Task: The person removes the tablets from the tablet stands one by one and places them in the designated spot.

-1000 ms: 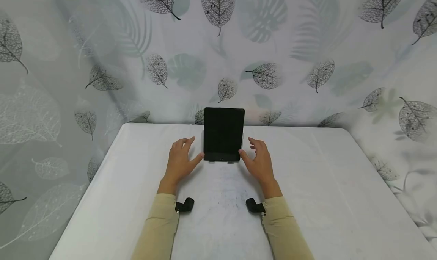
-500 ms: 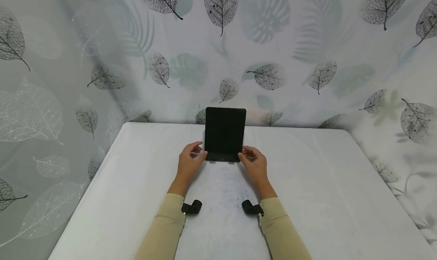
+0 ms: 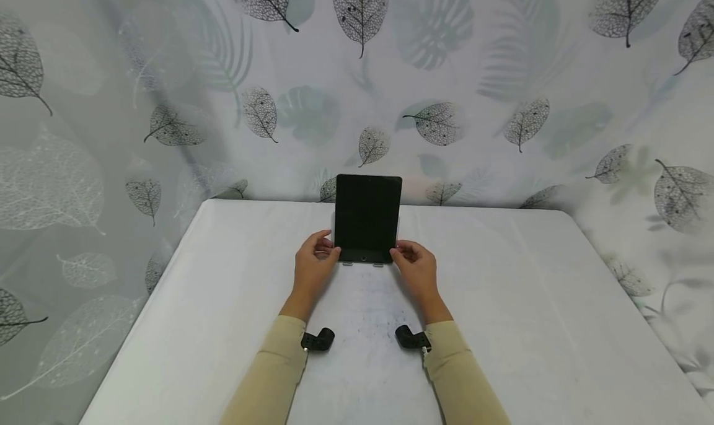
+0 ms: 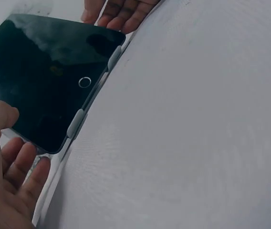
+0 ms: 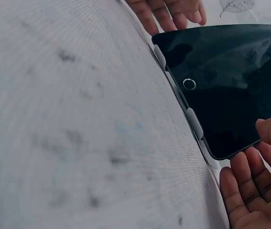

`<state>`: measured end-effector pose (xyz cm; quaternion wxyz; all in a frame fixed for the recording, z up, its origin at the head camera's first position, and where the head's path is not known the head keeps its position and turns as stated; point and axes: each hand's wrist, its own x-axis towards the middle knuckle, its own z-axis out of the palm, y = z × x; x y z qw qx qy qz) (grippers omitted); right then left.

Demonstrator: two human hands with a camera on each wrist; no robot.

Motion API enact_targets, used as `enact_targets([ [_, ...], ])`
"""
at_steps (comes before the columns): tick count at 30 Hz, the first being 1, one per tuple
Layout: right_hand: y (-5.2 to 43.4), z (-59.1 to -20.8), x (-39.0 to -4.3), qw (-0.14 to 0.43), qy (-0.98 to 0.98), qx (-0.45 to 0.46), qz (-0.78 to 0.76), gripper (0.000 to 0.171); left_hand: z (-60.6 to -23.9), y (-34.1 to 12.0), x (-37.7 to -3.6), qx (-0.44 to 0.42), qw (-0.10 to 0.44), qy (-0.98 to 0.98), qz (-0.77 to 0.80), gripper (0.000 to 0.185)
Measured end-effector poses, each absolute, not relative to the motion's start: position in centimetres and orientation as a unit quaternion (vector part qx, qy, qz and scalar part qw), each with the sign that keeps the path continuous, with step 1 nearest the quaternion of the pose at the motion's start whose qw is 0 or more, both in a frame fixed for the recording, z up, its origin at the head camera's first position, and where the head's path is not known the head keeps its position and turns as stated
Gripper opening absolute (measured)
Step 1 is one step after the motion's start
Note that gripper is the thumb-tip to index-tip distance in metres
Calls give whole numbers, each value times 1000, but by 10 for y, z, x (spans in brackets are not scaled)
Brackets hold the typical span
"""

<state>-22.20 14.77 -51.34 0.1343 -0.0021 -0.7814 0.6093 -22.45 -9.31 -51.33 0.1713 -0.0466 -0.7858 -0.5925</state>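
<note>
Both sleeves come in from the near edge, a small black wrist camera on each. Left hand pinches the tablet's lower left corner: thumb on the front edge, fingers curled behind. Right hand mirrors it on the lower right corner, same grip. In the wrist views each thumb sits at the bezel corner, with the fingers tucked behind the back.

Tablet sits dead centre just ahead of both hands, equally near to each. It stands upright in portrait, long axis vertical, leaning slightly back, screen dark, home button at the bottom. The bottom edge rests in a pale stand with two grey lips hooking the front. Any lift has to go up past those lips.

Table is covered in white cloth, with faint grey smudges in front of the stand. Behind and around it hangs a leaf-print curtain, close behind the tablet.
</note>
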Motion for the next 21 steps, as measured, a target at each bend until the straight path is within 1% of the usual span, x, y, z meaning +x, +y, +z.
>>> enact_targets([
  [7, 147, -509, -221, 118, -782, -12, 612, 22, -513, -90, -222, -32, 180, -776, -603, 38],
  [12, 146, -507, -221, 98, -797, -28, 596, 26, -509, -84, -219, -17, 186, -779, -598, 34],
  [16, 143, -488, -211, 83, -801, -19, 593, 28, -507, -76, -216, -6, 197, -787, -584, 42],
  [19, 144, -491, -211, 79, -796, -9, 601, 29, -507, -73, -216, -5, 197, -791, -579, 48],
  [21, 147, -501, -216, 77, -789, -5, 609, 29, -508, -73, -216, -6, 193, -792, -579, 51],
])
